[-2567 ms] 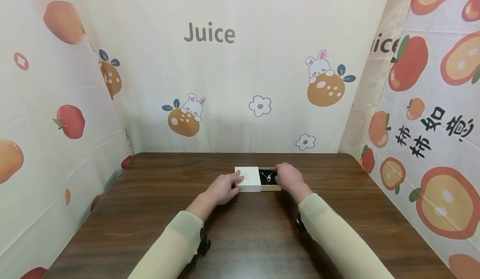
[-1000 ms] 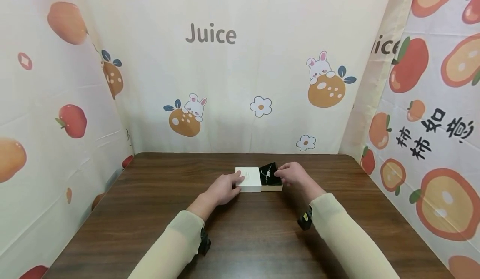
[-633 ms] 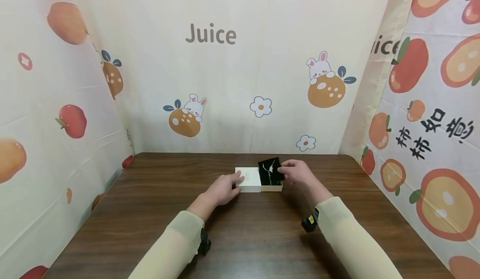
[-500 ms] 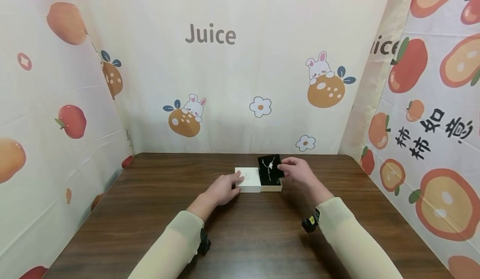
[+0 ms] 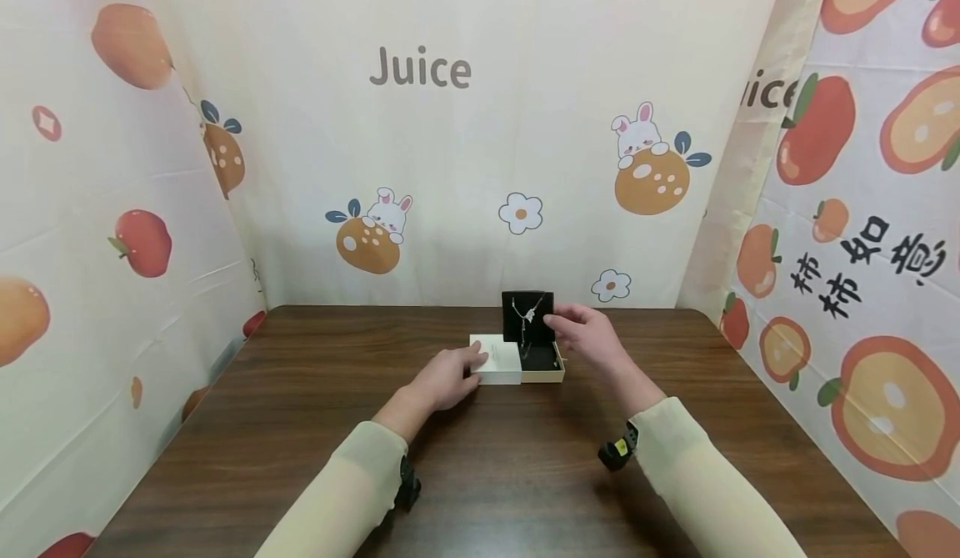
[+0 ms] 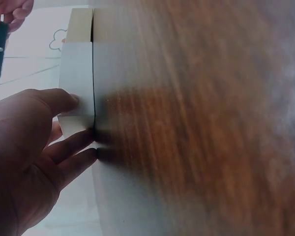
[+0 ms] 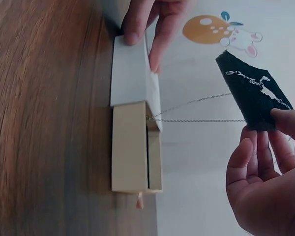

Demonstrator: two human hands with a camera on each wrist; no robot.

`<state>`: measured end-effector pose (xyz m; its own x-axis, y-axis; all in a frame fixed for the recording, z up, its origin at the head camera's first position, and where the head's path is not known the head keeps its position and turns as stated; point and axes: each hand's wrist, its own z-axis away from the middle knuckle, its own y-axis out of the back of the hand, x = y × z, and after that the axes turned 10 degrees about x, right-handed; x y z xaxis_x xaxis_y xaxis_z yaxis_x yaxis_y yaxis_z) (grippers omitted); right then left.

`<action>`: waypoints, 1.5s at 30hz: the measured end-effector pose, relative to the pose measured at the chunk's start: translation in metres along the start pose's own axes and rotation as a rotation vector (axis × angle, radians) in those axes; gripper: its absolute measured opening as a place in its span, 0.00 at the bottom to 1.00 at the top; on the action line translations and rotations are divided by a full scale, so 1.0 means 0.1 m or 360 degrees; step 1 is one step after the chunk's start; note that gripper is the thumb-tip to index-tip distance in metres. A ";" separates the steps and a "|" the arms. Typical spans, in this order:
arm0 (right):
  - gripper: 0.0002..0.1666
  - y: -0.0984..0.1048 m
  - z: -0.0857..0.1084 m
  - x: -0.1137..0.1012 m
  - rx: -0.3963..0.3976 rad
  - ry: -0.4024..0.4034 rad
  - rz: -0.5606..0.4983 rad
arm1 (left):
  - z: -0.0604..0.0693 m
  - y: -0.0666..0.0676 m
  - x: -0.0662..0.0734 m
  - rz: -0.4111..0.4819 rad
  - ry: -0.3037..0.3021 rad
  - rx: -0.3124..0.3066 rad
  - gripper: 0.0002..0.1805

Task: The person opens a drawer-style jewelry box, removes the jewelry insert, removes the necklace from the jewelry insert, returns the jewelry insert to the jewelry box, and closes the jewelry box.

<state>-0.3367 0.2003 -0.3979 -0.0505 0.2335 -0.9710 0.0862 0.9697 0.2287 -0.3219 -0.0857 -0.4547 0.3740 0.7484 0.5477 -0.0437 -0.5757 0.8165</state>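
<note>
My right hand (image 5: 592, 337) (image 7: 270, 187) pinches a black pad (image 5: 528, 306) (image 7: 248, 88) by its edge and holds it nearly upright above the box. A silver necklace (image 5: 529, 314) (image 7: 270, 93) lies across the pad's face, and in the right wrist view its thin chain stretches down to the box. The cream drawer (image 5: 542, 377) (image 7: 129, 147) sticks out of its white sleeve (image 5: 497, 356) (image 6: 76, 73) to the right, with a black layer inside. My left hand (image 5: 444, 377) (image 6: 29, 152) grips the left end of the sleeve, thumb on its near side.
The box stands on a dark brown wooden table (image 5: 300, 424) near its back edge. Behind it hangs a white curtain (image 5: 450, 149) with fruit and rabbit prints. A small ribbon tab (image 7: 139, 200) shows at the drawer's end.
The pad has come up out of the drawer, now higher, more upright and slightly to the left, with my right hand raised along with it. My left hand has stayed on the sleeve.
</note>
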 end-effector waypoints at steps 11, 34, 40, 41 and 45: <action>0.21 -0.09 0.17 -0.28 -0.0022 0.0101 -0.0105 | -0.01 -0.01 -0.01 -0.0018 -0.0037 0.0013 0.26; 0.12 -0.23 0.31 -0.42 -0.0079 0.0188 -0.0226 | -0.05 -0.02 0.04 -0.0180 -0.0068 0.0048 0.24; 0.11 -0.25 0.33 -0.43 -0.0107 0.0178 -0.0258 | -0.04 -0.02 0.06 -0.0170 -0.0016 0.0029 0.24; 0.11 -0.26 0.33 -0.44 -0.0112 0.0174 -0.0264 | -0.03 -0.02 0.07 -0.0163 -0.0013 0.0025 0.24; 0.13 -0.27 0.34 -0.44 -0.0118 0.0153 -0.0258 | -0.02 -0.01 0.07 -0.0132 -0.0014 0.0012 0.25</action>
<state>-0.3025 0.1617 -0.3638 -0.1529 0.0765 -0.9853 -0.0040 0.9969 0.0781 -0.3215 -0.0795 -0.4512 0.3839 0.7909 0.4765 -0.0053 -0.5142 0.8577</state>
